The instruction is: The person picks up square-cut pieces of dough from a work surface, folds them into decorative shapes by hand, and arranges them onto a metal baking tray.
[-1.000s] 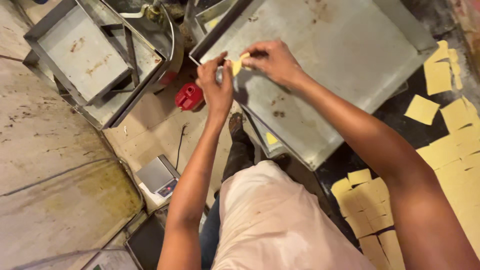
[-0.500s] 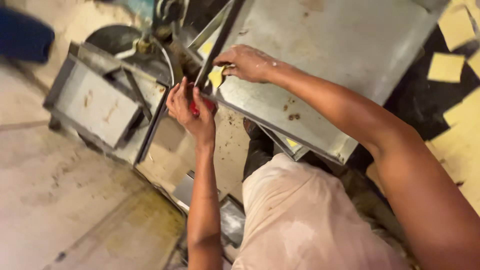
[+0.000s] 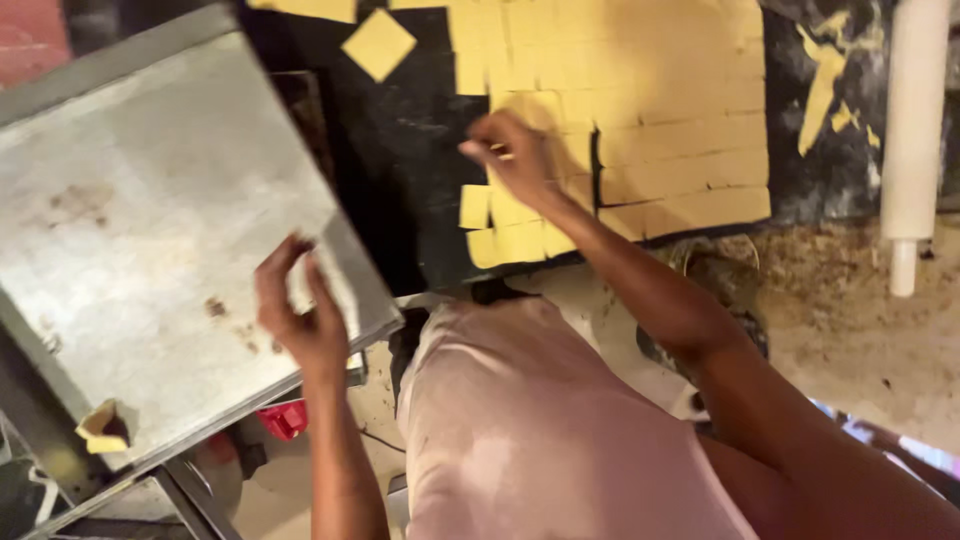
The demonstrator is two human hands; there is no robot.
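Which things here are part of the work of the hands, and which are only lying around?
In use: left hand on the metal tray; right hand at the cut yellow dough squares; one folded dough piece on the tray.

Lying about: white rolling pin; red object.

Two hands show: the left hand (image 3: pixel 300 325) and the right hand (image 3: pixel 512 155). There is one metal tray (image 3: pixel 150 230), one white rolling pin (image 3: pixel 915 130), one large scored dough sheet (image 3: pixel 650 110), one lone dough square (image 3: pixel 378 44), and one red object (image 3: pixel 285 418).
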